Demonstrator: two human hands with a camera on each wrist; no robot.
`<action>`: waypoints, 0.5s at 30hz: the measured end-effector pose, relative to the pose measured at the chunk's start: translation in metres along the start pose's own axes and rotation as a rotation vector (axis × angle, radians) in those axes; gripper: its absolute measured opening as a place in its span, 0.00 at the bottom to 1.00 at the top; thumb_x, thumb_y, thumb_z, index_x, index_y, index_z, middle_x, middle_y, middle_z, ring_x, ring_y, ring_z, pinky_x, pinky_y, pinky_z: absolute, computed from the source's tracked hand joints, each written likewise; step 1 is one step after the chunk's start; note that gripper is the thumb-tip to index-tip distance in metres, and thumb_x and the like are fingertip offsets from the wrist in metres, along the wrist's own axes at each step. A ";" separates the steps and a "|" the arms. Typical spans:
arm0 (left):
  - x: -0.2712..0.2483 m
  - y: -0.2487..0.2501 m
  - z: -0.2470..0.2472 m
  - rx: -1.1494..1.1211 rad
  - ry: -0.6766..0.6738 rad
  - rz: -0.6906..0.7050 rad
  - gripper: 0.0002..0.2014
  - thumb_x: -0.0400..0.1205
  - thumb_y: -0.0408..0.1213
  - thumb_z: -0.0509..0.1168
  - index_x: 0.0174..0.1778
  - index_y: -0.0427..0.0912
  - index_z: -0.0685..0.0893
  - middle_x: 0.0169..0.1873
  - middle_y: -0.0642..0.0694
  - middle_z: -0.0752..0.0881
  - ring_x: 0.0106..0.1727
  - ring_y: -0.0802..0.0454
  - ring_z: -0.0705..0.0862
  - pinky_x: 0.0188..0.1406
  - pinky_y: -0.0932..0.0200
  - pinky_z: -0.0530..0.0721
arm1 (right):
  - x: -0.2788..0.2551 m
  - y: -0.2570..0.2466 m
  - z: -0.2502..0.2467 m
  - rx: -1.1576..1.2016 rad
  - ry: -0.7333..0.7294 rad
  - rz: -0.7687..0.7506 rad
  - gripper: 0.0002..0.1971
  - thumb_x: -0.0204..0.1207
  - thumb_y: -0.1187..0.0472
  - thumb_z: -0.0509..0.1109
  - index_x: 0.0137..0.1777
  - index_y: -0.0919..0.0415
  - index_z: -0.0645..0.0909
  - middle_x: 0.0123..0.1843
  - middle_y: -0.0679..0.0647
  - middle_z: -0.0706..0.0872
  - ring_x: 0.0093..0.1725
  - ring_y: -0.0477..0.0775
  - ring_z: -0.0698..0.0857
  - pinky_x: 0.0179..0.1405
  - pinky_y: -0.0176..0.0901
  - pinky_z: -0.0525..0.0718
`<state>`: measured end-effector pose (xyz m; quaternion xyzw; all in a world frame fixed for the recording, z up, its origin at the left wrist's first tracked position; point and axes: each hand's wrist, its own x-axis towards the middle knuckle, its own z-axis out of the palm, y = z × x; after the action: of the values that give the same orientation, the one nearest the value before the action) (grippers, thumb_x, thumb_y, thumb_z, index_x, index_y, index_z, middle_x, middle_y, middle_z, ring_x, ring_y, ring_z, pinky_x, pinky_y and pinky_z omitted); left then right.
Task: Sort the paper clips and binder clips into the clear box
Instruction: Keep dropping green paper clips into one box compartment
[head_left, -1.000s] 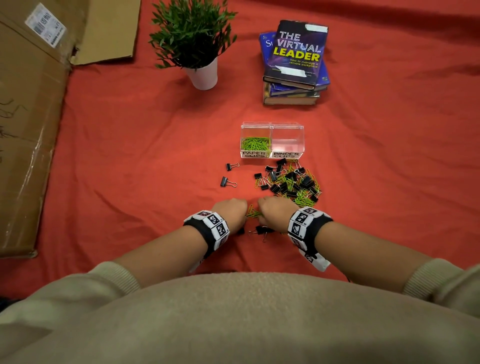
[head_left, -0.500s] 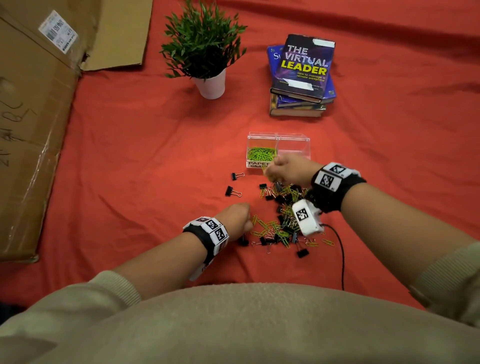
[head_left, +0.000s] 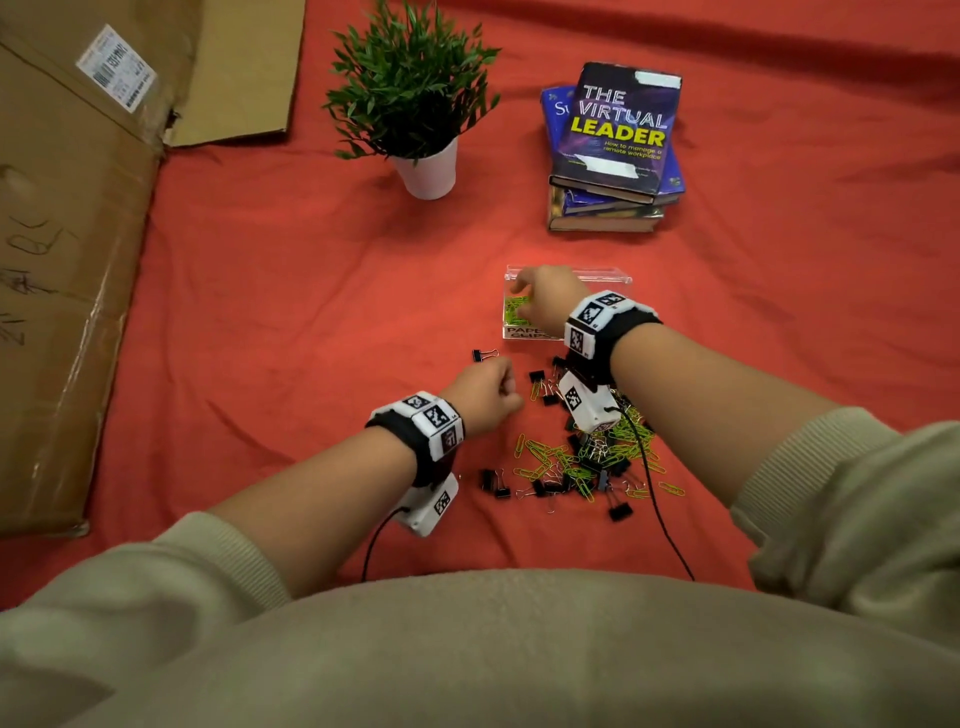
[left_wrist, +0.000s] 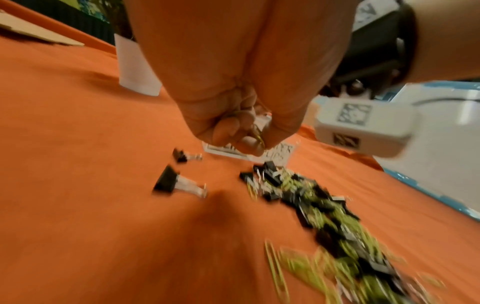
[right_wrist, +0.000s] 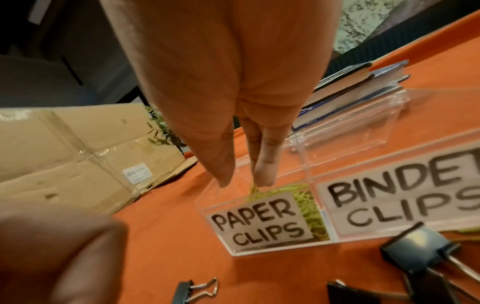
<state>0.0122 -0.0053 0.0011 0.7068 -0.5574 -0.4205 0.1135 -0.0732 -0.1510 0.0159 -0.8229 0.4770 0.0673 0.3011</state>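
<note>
Right hand (head_left: 545, 301) over the clear box's (right_wrist: 384, 144) left, paper-clip compartment, fingers (right_wrist: 265, 164) straight and letting green paper clips (right_wrist: 255, 190) fall; left hand (left_wrist: 233, 115) fisted round more, nearer the mixed pile (head_left: 582, 457) toward the body.

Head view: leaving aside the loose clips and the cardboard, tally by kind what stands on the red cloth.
Potted plant: 1
Clear box: 1
Stack of books: 1
Total: 3
</note>
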 end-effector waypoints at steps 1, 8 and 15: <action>0.006 0.005 -0.007 0.010 0.010 0.011 0.05 0.77 0.31 0.65 0.41 0.42 0.75 0.37 0.45 0.81 0.38 0.49 0.77 0.39 0.57 0.74 | -0.003 0.004 -0.001 0.052 0.023 -0.002 0.16 0.75 0.66 0.69 0.62 0.57 0.81 0.60 0.59 0.85 0.57 0.59 0.85 0.54 0.44 0.81; 0.063 0.045 -0.045 0.145 0.128 0.074 0.04 0.77 0.31 0.64 0.42 0.43 0.75 0.38 0.42 0.83 0.41 0.44 0.80 0.38 0.56 0.75 | -0.050 0.036 -0.009 0.356 0.200 0.040 0.08 0.74 0.69 0.65 0.47 0.59 0.84 0.44 0.56 0.87 0.42 0.54 0.84 0.45 0.45 0.83; 0.089 0.055 -0.039 0.320 0.090 0.097 0.09 0.79 0.31 0.61 0.53 0.39 0.82 0.52 0.39 0.86 0.53 0.40 0.84 0.51 0.52 0.81 | -0.117 0.052 0.038 0.070 -0.212 -0.062 0.07 0.76 0.65 0.66 0.50 0.60 0.85 0.49 0.54 0.88 0.47 0.51 0.85 0.48 0.43 0.83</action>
<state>0.0044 -0.1157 0.0184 0.7061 -0.6452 -0.2884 0.0442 -0.1718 -0.0618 0.0094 -0.8145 0.4188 0.1280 0.3805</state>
